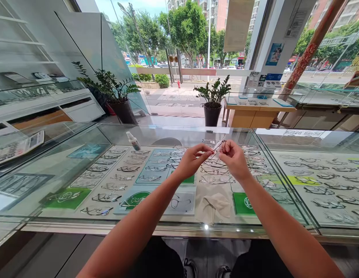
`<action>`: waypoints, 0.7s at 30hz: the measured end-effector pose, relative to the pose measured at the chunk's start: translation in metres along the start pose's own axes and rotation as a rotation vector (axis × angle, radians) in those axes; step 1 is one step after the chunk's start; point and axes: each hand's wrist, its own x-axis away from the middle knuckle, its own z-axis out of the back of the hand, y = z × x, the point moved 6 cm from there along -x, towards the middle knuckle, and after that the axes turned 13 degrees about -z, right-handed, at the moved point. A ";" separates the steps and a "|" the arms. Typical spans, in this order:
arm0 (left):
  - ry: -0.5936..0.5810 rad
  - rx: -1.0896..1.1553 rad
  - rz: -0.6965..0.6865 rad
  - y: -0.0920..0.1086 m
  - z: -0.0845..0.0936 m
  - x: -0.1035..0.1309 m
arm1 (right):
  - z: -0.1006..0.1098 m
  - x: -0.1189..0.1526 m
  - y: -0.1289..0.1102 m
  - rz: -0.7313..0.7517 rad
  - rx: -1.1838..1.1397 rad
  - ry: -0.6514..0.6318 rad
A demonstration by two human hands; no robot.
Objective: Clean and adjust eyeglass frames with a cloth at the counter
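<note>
Above the glass display counter (173,222) I hold a thin, dark pair of eyeglasses (217,145) between both hands. My left hand (193,160) is closed, its thumb and fingers pinching the left side. On the other side my right hand (233,159) is closed too, with bent fingertips at the rim or hinge. The fingers partly hide the eyeglasses, so the exact grip points are unclear. A crumpled beige cloth (214,205) lies on the counter below my hands.
A white spray bottle (133,141) stands on the glass at the back left. Rows of eyeglasses (105,197) fill the case beneath, with green cards (68,198) among them. Beyond the counter are potted plants (213,115) and a wooden cabinet (254,117).
</note>
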 end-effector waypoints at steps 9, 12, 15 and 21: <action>0.000 -0.127 -0.037 0.002 0.011 -0.004 | 0.012 -0.008 0.007 -0.097 0.009 0.047; 0.017 -0.132 -0.022 0.001 0.017 -0.006 | 0.016 -0.010 0.003 -0.098 -0.034 0.023; -0.002 -0.147 -0.017 0.001 0.023 -0.009 | 0.017 -0.010 -0.001 -0.066 0.062 -0.028; -0.090 -0.199 -0.042 0.006 0.027 -0.010 | 0.014 -0.005 -0.005 -0.025 0.330 -0.091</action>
